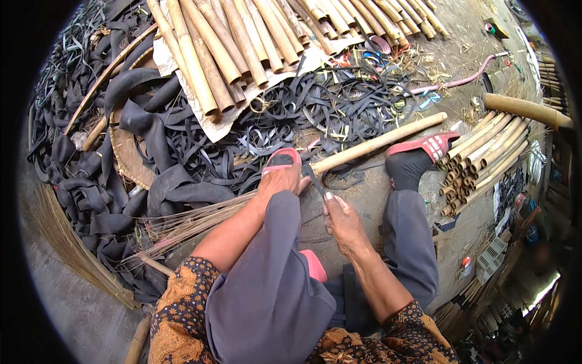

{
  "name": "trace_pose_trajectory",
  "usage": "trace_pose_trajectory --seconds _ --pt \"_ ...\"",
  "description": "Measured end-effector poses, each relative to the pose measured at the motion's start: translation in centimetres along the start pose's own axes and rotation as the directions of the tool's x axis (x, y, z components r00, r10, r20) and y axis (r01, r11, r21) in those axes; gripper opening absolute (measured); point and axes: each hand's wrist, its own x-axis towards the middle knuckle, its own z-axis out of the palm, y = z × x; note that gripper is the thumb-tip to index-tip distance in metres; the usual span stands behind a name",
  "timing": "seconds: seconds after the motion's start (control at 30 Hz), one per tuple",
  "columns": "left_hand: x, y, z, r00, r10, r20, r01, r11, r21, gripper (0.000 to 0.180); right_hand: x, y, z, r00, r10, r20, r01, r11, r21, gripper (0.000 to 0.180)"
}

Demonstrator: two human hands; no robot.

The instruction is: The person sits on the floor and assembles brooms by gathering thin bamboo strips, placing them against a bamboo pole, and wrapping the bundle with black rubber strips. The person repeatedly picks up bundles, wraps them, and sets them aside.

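My left hand [280, 181] is closed where a bamboo pole [383, 142] meets a bundle of long thin sticks [197, 223], like a stick broom. Its fingers are partly hidden behind my raised knee. The sticks fan out to the left beneath my left forearm, and the pole slants away to the far right. A black rubber strip [316, 181] runs from the pole's near end to my right hand [345, 227], which pinches it between thumb and fingers. My sandaled feet stand on either side, the left sandal [290, 153] close to the pole's near end.
Tangled rubber strips [339, 100] and wide black rubber pieces [142, 118] spread ahead and left. Bamboo poles [254, 39] lie on a pale sheet at the far side. A stack of bamboo tubes [485, 155] sits at right. More thin sticks [73, 242] lie at left.
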Motion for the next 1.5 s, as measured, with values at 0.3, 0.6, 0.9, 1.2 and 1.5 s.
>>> trace_pose_trajectory --seconds 0.3,0.6,0.9,1.2,1.5 --pt "0.4 -0.4 0.4 0.997 0.072 -0.015 -0.073 0.997 -0.013 0.045 -9.4 1.3 -2.6 0.970 -0.243 -0.019 0.200 0.839 -0.506 0.037" --pt "2.0 -1.0 -0.4 0.789 0.089 0.608 0.428 0.630 -0.648 0.046 2.3 10.3 -5.3 0.991 -0.105 0.078 0.131 0.820 -0.557 0.039" --pt "0.8 0.6 0.0 0.805 0.003 0.593 0.503 0.525 -0.686 0.044 10.0 4.1 -5.2 0.952 -0.251 0.174 0.281 0.499 -0.820 0.031" --pt "0.0 1.5 1.3 0.984 -0.071 0.161 0.126 0.924 -0.362 0.062 10.0 -5.7 -4.3 0.778 -0.456 0.432 0.511 0.061 -0.857 0.044" --pt "-0.1 1.3 1.5 0.982 -0.088 0.166 0.144 0.920 -0.364 0.065 12.9 -8.1 -1.4 0.821 -0.105 0.561 0.516 -0.286 -0.808 0.024"
